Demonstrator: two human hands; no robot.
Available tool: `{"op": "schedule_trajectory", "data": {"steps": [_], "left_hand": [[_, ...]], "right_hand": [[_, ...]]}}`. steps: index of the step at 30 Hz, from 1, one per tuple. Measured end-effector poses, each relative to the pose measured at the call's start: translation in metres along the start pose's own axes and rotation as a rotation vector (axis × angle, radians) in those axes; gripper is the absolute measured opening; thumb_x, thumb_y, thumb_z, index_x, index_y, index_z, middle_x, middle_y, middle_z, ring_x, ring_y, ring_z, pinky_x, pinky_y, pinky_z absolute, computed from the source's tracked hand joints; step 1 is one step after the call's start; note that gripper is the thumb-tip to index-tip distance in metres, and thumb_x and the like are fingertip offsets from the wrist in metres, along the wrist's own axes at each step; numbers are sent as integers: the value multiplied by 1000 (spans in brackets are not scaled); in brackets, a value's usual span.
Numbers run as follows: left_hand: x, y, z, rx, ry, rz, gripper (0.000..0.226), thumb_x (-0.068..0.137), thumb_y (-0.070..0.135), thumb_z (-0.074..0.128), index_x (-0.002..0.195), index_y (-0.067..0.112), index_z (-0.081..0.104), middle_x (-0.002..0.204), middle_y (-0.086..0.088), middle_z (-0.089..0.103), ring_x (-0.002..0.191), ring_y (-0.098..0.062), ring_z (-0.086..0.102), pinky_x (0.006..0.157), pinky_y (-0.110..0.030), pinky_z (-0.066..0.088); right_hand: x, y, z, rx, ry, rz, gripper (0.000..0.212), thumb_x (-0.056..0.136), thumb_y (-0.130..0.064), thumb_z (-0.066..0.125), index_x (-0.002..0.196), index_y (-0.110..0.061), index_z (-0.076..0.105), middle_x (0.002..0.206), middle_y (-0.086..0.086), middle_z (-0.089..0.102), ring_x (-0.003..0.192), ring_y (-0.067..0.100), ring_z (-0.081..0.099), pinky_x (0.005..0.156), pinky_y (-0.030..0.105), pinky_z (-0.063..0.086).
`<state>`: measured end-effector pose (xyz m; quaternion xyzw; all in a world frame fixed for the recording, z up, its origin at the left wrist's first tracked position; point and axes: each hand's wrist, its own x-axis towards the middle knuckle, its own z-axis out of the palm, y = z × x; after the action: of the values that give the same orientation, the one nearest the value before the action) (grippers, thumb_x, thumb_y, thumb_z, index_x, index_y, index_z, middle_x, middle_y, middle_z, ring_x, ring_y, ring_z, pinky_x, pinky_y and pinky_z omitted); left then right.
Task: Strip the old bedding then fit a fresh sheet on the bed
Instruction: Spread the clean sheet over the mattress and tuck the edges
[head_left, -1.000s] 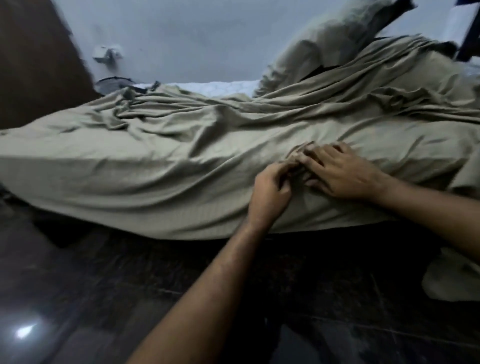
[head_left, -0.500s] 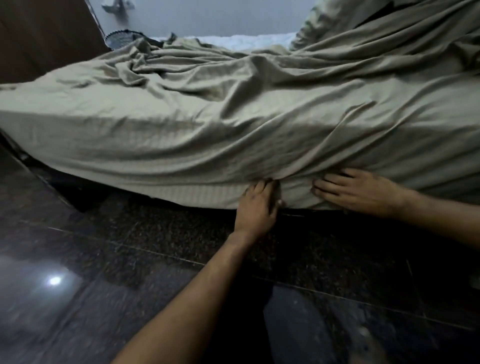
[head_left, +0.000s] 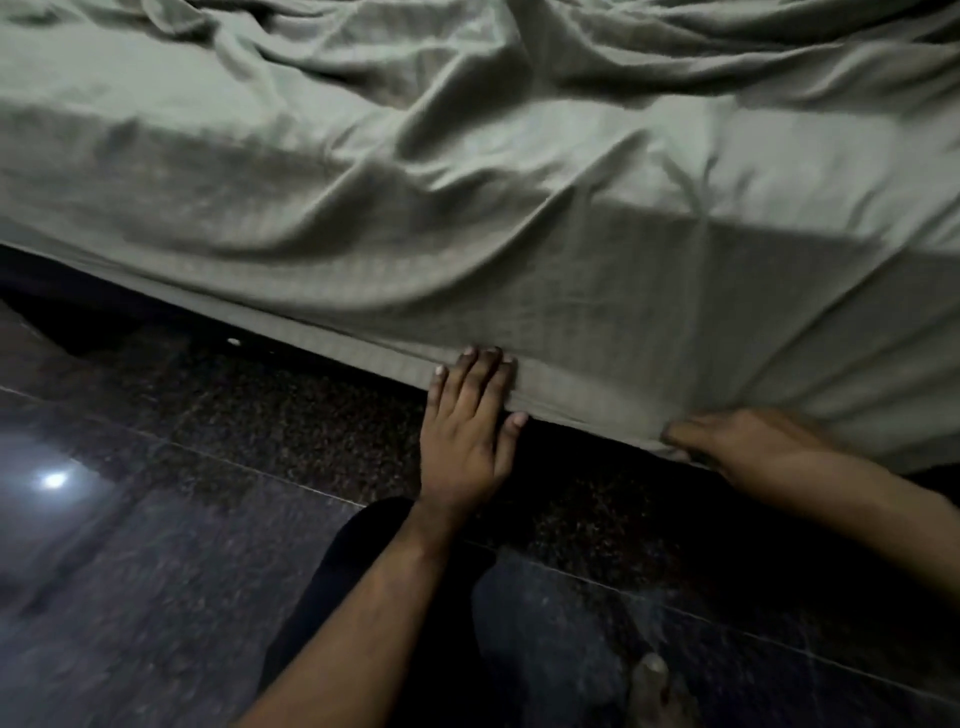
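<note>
Here, left hand (head_left: 467, 426) lies flat, fingers (head_left: 480, 371) straight, pressing the sheet (head_left: 467, 218) hem. Right hand (head_left: 748, 447) pinches the hem, which runs sideways just ahead; bed's lower edge beyond the fingertips.

1 sheet (head_left: 467, 171), 2 hands: L (head_left: 467, 431) & R (head_left: 748, 447), 1 foot (head_left: 657, 691).

Probably a home bedroom — a bed (head_left: 779, 364) under a rumpled grey-green sheet (head_left: 467, 182), on dark polished stone floor (head_left: 156, 597).
</note>
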<state>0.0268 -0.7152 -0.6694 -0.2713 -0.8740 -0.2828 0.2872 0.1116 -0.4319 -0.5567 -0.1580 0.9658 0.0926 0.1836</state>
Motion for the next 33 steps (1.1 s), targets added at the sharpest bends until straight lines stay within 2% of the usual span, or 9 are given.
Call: {"op": "schedule_trajectory", "data": {"steps": [3,8,14,18,22,25,28,30,33], "left_hand": [[6,4,0,59,-15,-17,54,105,48,35,144,18,56,151,-5,51,147,-27,38,122,-51,25],[23,-1,-13,17,-81,27,48,105,45,40,137,16,61,139,-11,55,133,-34,47,113,-48,35],[33,-18,-41,237,-212,97,38,103,45,49,127,20,62,118,-7,59,115,-31,54,105,-45,43],[36,-12,-45,169,-191,71,37,103,43,49,126,18,62,116,-4,60,112,-26,54,101,-40,43],[48,-21,-41,193,-269,69,48,103,43,36,134,19,63,125,-5,65,115,-26,58,103,-37,42],[63,-42,-40,176,-433,113,59,98,44,28,136,15,62,132,-10,66,119,-31,62,105,-42,46],[96,-58,-52,84,-703,24,66,95,50,22,139,19,60,138,-14,63,123,-33,61,103,-43,47],[116,-66,-59,16,-863,-91,52,106,45,29,143,21,57,149,-12,54,135,-30,52,111,-38,40],[132,-71,-64,-83,-951,-137,43,109,36,36,146,21,55,156,-9,46,143,-26,43,116,-31,31]], "right_hand": [[0,2,-14,-60,-80,47,14,101,-52,34,106,-43,44,115,-9,62,108,13,63,92,28,50],[16,-19,-29,-159,-218,29,17,98,-47,51,93,-32,59,88,-8,51,107,14,64,73,25,42],[34,-14,-22,-351,-193,-61,38,102,-38,41,131,-21,57,137,1,58,124,18,58,99,24,46],[37,-23,-43,-414,-228,-24,45,102,-47,37,141,-28,48,140,0,56,126,19,57,106,34,46],[49,-81,-97,-242,28,-145,50,101,-51,43,143,-26,39,137,0,52,120,24,59,95,34,49],[82,-124,-102,-188,108,-137,58,100,-36,49,150,-11,32,148,12,40,130,31,50,107,37,43],[107,-160,-70,-37,260,96,66,94,-31,56,148,-3,29,145,20,42,128,32,48,107,38,39],[111,-180,-55,86,366,257,81,93,-41,60,154,-4,23,147,19,41,131,33,47,106,42,40],[115,-177,-43,77,494,346,77,92,-50,58,151,-5,35,145,15,42,131,31,43,106,44,41]]}}
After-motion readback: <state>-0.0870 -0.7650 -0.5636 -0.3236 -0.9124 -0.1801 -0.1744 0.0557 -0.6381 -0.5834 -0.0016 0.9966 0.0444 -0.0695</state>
